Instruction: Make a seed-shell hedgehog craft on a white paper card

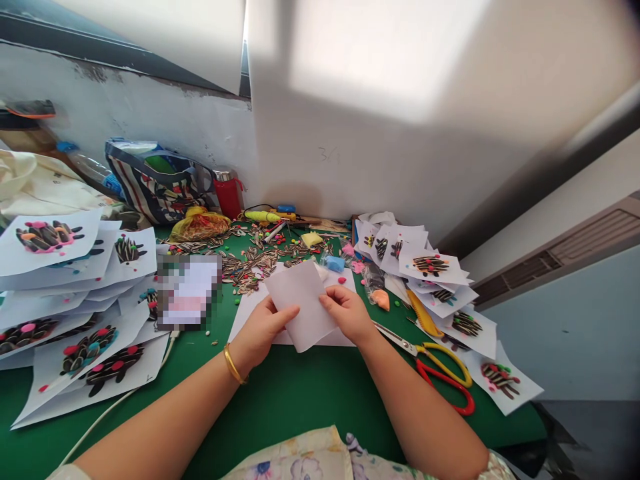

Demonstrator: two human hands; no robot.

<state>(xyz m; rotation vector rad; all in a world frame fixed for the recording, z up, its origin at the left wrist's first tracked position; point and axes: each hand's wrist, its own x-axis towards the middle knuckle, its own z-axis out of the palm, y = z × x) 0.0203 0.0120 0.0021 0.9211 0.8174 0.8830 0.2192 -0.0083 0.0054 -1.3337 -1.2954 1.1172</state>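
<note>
Between my two hands a blank white sheet of paper (303,303) is held up, tilted, over the table. My left hand (263,330) pinches its left edge, thumb on the front; a gold bangle (234,365) circles that wrist. The right edge is gripped by my right hand (349,312), thumb and fingers closed on it. Beneath lies a larger white sheet (245,319), partly covered by the held paper and my hands. Just past the paper are striped sunflower seeds (257,257) and lumps of blue clay (335,263) and yellow clay (311,239).
Stacked cards with seed-and-clay pictures stand left (95,360) and right (467,325). Scissors (443,373) with red and yellow handles lie by my right forearm. A blurred-out phone (187,293) with a cable sits left. A red flask (229,193) and a bag (155,183) stand at the wall.
</note>
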